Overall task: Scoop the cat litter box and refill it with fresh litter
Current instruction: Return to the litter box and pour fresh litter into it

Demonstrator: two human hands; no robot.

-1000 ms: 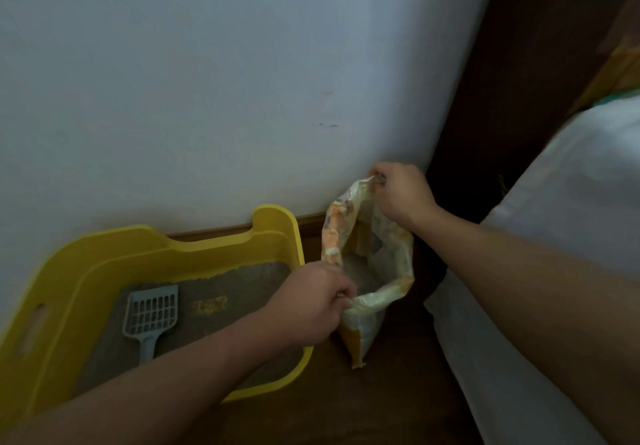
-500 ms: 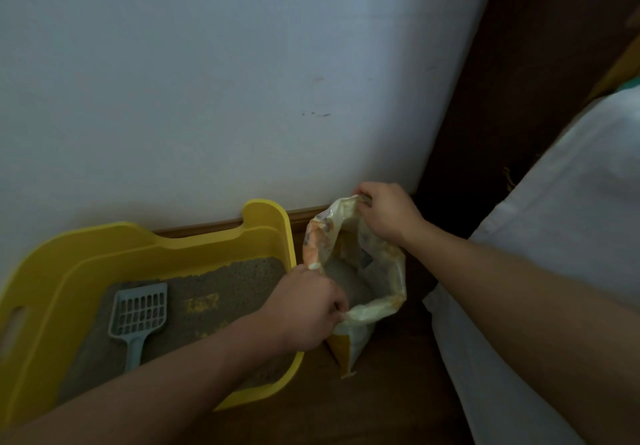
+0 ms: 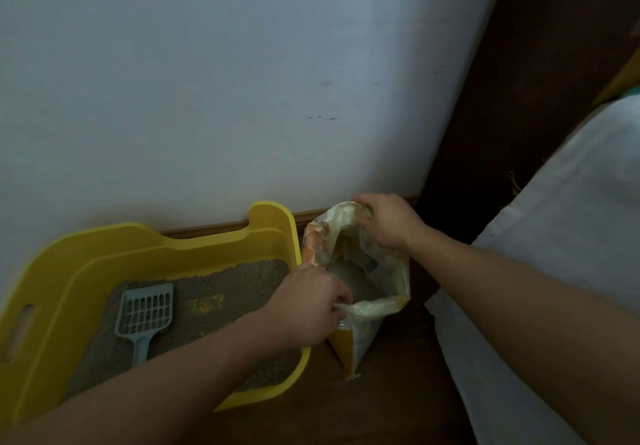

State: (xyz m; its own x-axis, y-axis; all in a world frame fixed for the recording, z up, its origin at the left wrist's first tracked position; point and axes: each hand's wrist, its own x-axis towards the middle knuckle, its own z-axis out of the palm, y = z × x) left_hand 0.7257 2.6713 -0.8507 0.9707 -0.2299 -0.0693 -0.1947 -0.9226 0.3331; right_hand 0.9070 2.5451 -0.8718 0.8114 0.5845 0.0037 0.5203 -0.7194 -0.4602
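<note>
Yellow plastic litter box (image 3: 104, 257) sits on dark wood floor (image 3: 391, 406), back edge against white wall (image 3: 207, 81). Grey granular litter (image 3: 221, 282) covers most of box bottom; small yellow patch of bare base shows near centre. Pale blue slotted scoop (image 3: 145, 316) lies flat on litter, L side of box, handle pointing toward camera, untouched by either hand.

Litter bag (image 3: 388, 271), yellow/orange/white print, stands upright on floor just beside R wall of box, touching or nearly so, cannot tell which. Mouth pulled wide open; grey litter visible inside, well below rim.

L hand (image 3: 311, 309): clenched on near edge of bag mouth, plastic pinched in fist, forearm crossing over box's front R corner.

R hand (image 3: 384, 219): grasping far edge of bag mouth, fingers curled over rim, close to wall.

White fabric surface (image 3: 568, 237) at R edge of view, near bag but apart.
</note>
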